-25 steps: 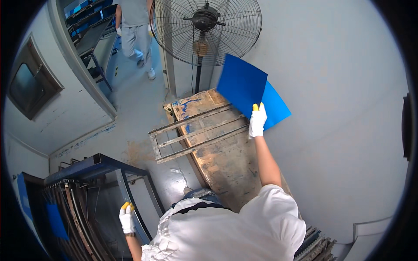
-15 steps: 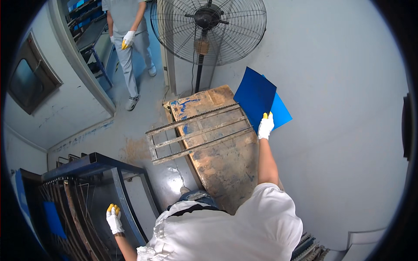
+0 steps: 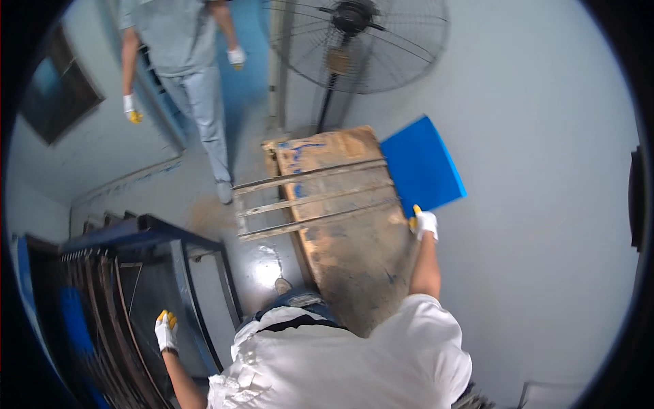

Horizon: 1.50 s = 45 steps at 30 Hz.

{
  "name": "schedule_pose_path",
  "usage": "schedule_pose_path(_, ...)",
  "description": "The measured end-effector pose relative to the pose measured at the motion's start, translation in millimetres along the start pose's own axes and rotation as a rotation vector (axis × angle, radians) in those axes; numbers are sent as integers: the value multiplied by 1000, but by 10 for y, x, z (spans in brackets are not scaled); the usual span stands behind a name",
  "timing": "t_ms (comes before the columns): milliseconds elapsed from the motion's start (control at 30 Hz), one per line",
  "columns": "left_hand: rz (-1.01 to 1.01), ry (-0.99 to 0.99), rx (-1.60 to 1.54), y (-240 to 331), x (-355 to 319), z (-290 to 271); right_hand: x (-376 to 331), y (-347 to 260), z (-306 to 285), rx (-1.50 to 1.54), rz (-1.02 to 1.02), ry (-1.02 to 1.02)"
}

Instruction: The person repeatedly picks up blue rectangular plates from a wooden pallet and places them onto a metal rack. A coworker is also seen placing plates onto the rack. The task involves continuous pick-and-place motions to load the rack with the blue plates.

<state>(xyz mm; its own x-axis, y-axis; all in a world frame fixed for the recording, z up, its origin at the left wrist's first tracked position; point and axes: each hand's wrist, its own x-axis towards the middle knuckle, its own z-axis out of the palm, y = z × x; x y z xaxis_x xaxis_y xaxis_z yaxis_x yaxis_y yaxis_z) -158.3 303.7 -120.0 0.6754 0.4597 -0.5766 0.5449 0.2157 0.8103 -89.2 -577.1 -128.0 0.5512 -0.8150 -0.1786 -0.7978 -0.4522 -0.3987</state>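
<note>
Overhead, the head view looks down on the person's own white shirt [image 3: 340, 361] at six o'clock, with both arms spread out from it. The right hand [image 3: 425, 223], in a white glove with yellow fingertips, reaches up toward two o'clock from the shoulder and sits at the lower left corner of a blue panel [image 3: 422, 167]. Its fingers are curled at that corner, touching the panel's edge, though the view is too small to tell how firm the hold is. The blue panel lies tilted, just beside the right edge of a worn wooden board [image 3: 347, 225] and partly tucked behind it. Three pale metal bars [image 3: 306, 198] cross the upper part of the board, slanting from nine toward three o'clock.

The left hand [image 3: 165, 330], gloved the same way, is down at seven o'clock, resting against a dark blue metal rack [image 3: 136, 235] that holds upright dark sheets [image 3: 102, 300]. Whether those fingers grip anything cannot be told.

At twelve o'clock stands a large pedestal fan [image 3: 357, 41] with a wire guard. At eleven o'clock another person in grey clothing [image 3: 184, 48] stands on the floor, both gloved hands hanging loose, well apart from the wooden board. A pale grey wall [image 3: 545, 204] fills the side toward three o'clock.
</note>
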Motion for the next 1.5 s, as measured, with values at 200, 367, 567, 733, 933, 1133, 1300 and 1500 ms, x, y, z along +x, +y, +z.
schedule_pose_path(200, -106, 167, -21, -373, -341, -552, -722, -519, 232, 564, 117, -687)
schedule_pose_path(367, -105, 292, -18, -951, -650, -1004, -2120, -2115, 770, 598, -223, -1304)
schedule_pose_path(567, -145, 319, -317, -1280, -1089, -1157, -4888, -3787, 1732, 444, -414, -2065)
schedule_pose_path(733, -137, 424, -566, -1603, -1557, -1364, -7068, -4510, 2179, 493, -326, -2375)
schedule_pose_path(933, -116, 620, -743, -1864, -1919, -1809, -8730, -5342, 3008, 631, -72, -2241)
schedule_pose_path(1133, -35, 536, -689, -1644, -1942, -2195, -9092, -5728, 3097, 672, -480, -2128)
schedule_pose_path(1300, 424, 235, -872, -337, -1606, -2235, -8446, -5396, 1843, 705, -1448, -1574)
schedule_pose_path(1500, 456, -498, -1454, 1262, -1360, -1884, -7413, -4809, 1264, 711, -2101, -895)
